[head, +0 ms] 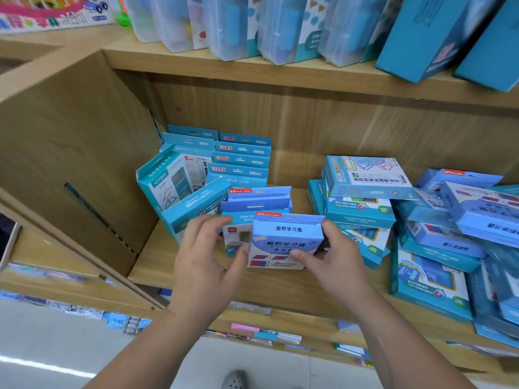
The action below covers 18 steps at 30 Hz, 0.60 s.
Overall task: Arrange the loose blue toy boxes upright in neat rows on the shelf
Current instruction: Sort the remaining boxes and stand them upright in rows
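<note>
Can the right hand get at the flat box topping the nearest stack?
Probably, path-wise: nothing stands between the right hand and that flat box. But its grip is full with the upright blue box.

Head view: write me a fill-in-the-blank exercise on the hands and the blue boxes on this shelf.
1. The left hand and the right hand hold the light blue box between them, and it stands ____.
2. The untidy pile of boxes lies to the ____ of the held box.
3. The clear plastic cases stand one level ____ the shelf being tidied.
Missing words: upright; right; above.
</note>
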Each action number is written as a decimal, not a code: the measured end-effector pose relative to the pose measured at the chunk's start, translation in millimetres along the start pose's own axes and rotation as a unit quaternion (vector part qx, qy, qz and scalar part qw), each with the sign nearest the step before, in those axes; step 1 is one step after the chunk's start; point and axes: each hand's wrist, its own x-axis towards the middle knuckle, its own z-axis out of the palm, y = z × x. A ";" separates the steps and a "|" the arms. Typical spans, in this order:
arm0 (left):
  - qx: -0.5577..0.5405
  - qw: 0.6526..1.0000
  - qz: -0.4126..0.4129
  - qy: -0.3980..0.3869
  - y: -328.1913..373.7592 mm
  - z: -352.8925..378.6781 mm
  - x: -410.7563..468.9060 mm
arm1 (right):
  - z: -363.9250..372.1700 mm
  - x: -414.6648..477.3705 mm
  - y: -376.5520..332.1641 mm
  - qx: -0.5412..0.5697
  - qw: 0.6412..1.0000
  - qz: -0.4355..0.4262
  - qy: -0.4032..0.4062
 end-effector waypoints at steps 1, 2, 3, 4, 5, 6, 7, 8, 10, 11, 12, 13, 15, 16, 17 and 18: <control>-0.006 1.000 -0.005 -0.002 0.6 1.6 -0.3 | -6.6 -1.8 0.2 0.024 1.000 0.005 -0.003; -0.010 1.000 -0.009 -0.006 3.3 2.2 -0.4 | -14.0 -3.4 -0.3 0.048 0.999 0.011 -0.010; -0.013 1.000 -0.016 -0.013 6.2 2.5 -0.1 | -21.5 -4.5 -0.7 0.070 0.997 0.014 -0.020; -0.017 0.999 -0.024 -0.023 10.6 2.4 0.6 | -28.9 -5.5 -0.7 0.085 0.996 0.014 -0.033; -0.022 0.999 -0.029 -0.037 14.4 2.8 1.8 | -35.4 -6.4 -1.6 0.098 0.994 0.011 -0.050; -0.033 0.997 -0.030 -0.055 19.1 3.3 3.6 | -40.8 -7.2 -3.8 0.107 0.992 0.009 -0.069; -0.050 0.995 -0.029 -0.081 24.5 3.9 6.1 | -44.9 -7.7 -7.0 0.108 0.990 0.004 -0.085; -0.077 0.990 -0.031 -0.116 30.3 5.3 9.1 | -47.8 -8.4 -10.6 0.101 0.990 -0.002 -0.098; -0.133 0.976 -0.043 -0.169 39.9 9.6 14.4 | -51.0 -8.0 -16.6 0.074 0.990 -0.021 -0.114; -0.149 0.971 -0.053 -0.177 42.4 10.8 16.4 | -52.8 -6.1 -18.4 0.051 0.993 -0.039 -0.103; -0.157 0.970 -0.064 -0.174 45.8 10.9 18.7 | -55.6 -3.0 -18.5 0.016 0.995 -0.068 -0.068; -0.162 0.971 -0.073 -0.159 46.9 10.8 21.2 | -59.3 1.6 -16.2 -0.030 0.994 -0.105 -0.011; -0.185 0.971 -0.098 -0.117 49.8 7.1 26.3 | -67.7 12.6 -9.0 -0.144 0.966 -0.190 0.103; -0.207 0.967 -0.115 -0.093 52.0 4.1 28.7 | -70.3 18.4 -4.7 -0.209 0.941 -0.228 0.140; -0.231 0.961 -0.131 -0.070 54.9 1.0 31.4 | -70.7 23.4 -1.4 -0.276 0.914 -0.255 0.151; -0.255 0.955 -0.144 -0.052 58.4 -2.5 33.9 | -68.8 27.1 0.2 -0.342 0.890 -0.270 0.137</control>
